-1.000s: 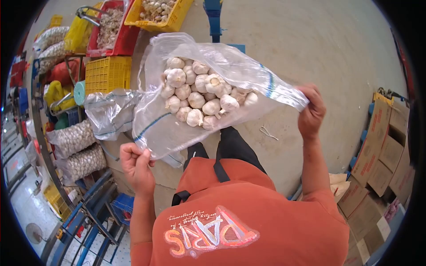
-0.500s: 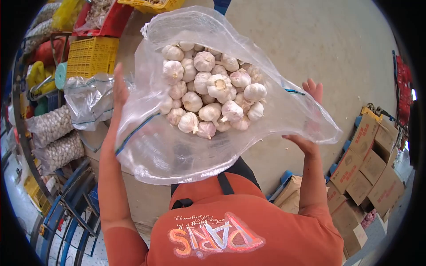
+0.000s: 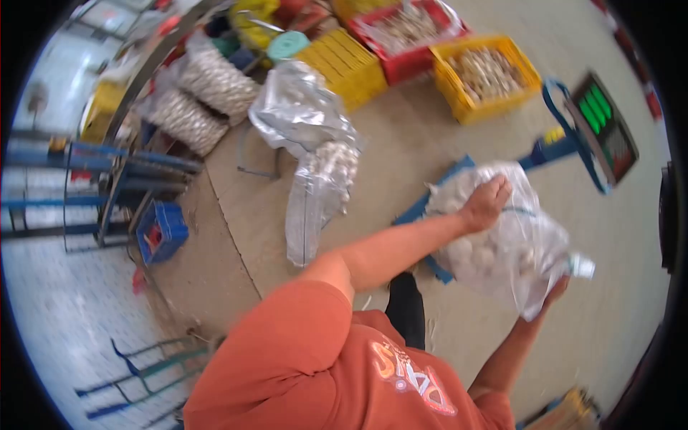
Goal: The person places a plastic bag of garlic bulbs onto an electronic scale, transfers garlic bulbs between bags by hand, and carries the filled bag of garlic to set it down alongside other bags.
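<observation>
A clear plastic bag of garlic (image 3: 523,240) rests on a blue scale platform (image 3: 457,170), its mouth bunched over and the bulbs showing only dimly through the film. My left hand (image 3: 487,204) reaches across to the bag's top, fingers curled on the plastic near a dark blue stripe. Low on the right side, my right hand (image 3: 557,288) grips the bag's edge; most of its fingers are blurred or behind the film. The scale's display (image 3: 605,122) glows green beyond the bag, with the digits unreadable.
Another plastic bag with garlic (image 3: 333,168) lies on the floor to the left. A yellow crate (image 3: 466,111) and a red crate (image 3: 401,64) stand at the back. Full garlic sacks (image 3: 183,118), a blue bin (image 3: 172,236) and metal racks (image 3: 115,193) are farther left.
The view has swung leftward. The bag, wide open with bulbs exposed before, is now bunched over. My hands have gone from spread at its sides to gripping the plastic.
</observation>
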`<state>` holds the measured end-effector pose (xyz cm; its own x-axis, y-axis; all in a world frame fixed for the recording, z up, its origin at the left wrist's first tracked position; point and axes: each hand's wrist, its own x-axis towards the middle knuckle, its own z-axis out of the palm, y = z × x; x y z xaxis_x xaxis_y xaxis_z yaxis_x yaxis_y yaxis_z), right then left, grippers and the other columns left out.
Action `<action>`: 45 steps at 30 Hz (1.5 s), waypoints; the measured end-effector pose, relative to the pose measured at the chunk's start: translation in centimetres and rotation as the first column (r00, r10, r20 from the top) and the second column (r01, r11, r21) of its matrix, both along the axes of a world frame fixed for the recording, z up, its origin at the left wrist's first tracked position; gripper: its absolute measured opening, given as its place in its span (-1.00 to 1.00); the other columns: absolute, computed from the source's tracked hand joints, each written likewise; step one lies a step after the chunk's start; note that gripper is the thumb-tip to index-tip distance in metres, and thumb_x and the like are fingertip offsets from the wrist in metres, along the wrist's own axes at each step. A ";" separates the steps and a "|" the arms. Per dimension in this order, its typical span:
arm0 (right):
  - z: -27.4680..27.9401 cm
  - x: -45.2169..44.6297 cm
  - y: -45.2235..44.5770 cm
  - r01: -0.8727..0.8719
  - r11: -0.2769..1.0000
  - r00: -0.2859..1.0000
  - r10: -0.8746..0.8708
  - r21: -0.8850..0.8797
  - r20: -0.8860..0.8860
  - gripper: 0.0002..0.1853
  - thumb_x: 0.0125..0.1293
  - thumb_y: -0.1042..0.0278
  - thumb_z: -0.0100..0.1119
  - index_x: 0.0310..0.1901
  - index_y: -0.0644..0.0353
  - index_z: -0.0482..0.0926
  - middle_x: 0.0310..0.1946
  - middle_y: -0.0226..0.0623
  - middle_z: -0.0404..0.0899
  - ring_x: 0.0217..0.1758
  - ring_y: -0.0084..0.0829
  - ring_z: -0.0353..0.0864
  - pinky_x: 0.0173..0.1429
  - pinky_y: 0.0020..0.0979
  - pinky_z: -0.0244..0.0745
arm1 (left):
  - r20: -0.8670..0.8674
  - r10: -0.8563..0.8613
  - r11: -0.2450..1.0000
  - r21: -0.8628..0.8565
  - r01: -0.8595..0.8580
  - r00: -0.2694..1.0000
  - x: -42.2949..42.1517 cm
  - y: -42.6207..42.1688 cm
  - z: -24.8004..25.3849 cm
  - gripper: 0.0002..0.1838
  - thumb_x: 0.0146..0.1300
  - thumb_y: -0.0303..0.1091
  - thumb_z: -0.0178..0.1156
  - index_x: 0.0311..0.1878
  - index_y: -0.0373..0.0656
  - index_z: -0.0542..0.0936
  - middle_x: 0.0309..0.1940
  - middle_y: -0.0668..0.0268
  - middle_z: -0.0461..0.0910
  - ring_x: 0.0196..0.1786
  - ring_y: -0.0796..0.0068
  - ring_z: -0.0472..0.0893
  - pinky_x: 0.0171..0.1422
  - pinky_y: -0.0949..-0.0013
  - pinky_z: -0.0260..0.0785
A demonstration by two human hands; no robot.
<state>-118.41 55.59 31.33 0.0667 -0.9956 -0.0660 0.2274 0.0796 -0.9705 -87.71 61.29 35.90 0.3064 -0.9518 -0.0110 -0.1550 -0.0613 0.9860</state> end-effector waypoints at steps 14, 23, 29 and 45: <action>17.0 15.5 43.3 -0.091 0.993 0.812 0.115 0.070 -0.572 -0.62 0.17 0.07 -0.04 -0.57 0.23 0.49 -0.66 -0.36 0.47 -0.60 -0.49 0.43 -0.49 -0.44 0.32 | -0.418 0.226 0.974 0.101 -0.202 0.880 13.4 43.9 1.9 -0.73 0.28 -0.25 -0.03 -0.42 -0.28 0.39 -0.60 0.15 0.43 -0.51 0.43 0.40 -0.35 0.27 0.28; 10.9 18.5 61.9 -0.069 0.974 0.934 0.139 0.215 -0.330 -0.63 0.08 0.08 -0.01 -0.54 0.28 0.55 -0.63 -0.30 0.52 -0.58 -0.46 0.49 -0.47 -0.43 0.36 | -0.132 0.221 0.946 0.270 -0.180 0.966 18.6 65.3 8.3 -0.71 0.31 -0.23 -0.04 -0.37 -0.30 0.42 -0.52 0.03 0.47 -0.41 0.25 0.51 -0.27 0.22 0.31; 8.7 25.0 73.0 -0.054 0.898 0.962 0.163 0.436 -0.217 -0.75 0.11 0.16 0.04 -0.47 0.19 0.51 -0.59 -0.26 0.54 -0.56 -0.39 0.52 -0.44 -0.38 0.42 | -0.202 0.318 0.919 0.306 -0.249 0.926 24.3 79.8 7.5 -0.71 0.33 -0.23 -0.05 -0.36 -0.29 0.42 -0.54 0.34 0.40 -0.39 0.64 0.35 -0.28 0.41 0.28; 14.9 55.7 91.0 -0.682 0.689 0.595 0.717 0.245 -0.363 -0.91 0.06 0.42 0.24 -0.42 0.18 0.53 -0.47 -0.39 0.49 -0.39 -0.47 0.52 -0.31 -0.48 0.38 | -0.486 0.781 0.598 0.404 -0.692 0.391 34.6 114.2 7.3 -0.74 0.37 -0.22 -0.05 -0.42 -0.13 0.38 -0.56 0.57 0.25 -0.46 0.77 0.21 -0.45 0.52 0.11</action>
